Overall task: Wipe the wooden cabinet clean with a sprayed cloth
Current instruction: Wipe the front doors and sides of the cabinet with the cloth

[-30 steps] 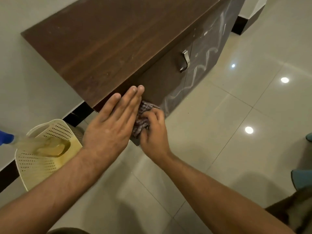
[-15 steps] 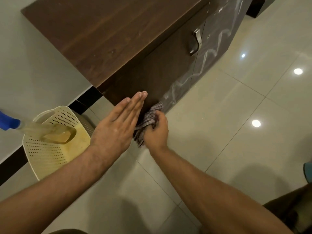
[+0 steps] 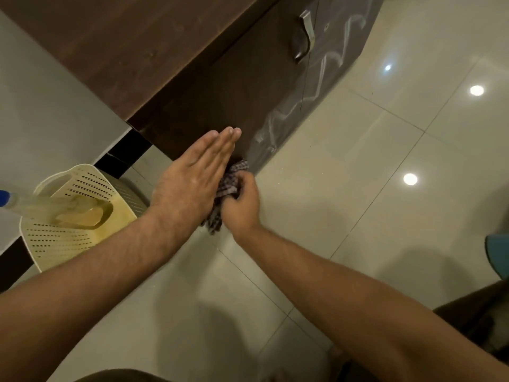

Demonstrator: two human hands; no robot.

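Nearest, two bare forearms reach out over the pale tiled floor (image 3: 358, 150). Further along, the right hand (image 3: 242, 205) is clenched around a bunched checked cloth (image 3: 225, 188), pressing its upper end against the lower part of the wooden cabinet (image 3: 225, 86), near the bottom edge of the dark door. The left hand (image 3: 190, 180) is flat, fingers straight and together, gripping nothing; its fingertips reach the door front just above the cloth, though whether they bear on the wood or merely hover cannot be told. Off to the left, a cream perforated basket (image 3: 68, 241) stands on the floor by the wall with a spray bottle (image 3: 55, 210) lying across it. Beyond, the door's metal handle (image 3: 305, 31) and the brown top surface sit well away from the hands.

By the look of it, the wiping step is under way, low on the front face. The next move likely calls for firm strokes across the rest of the door and around the handle.
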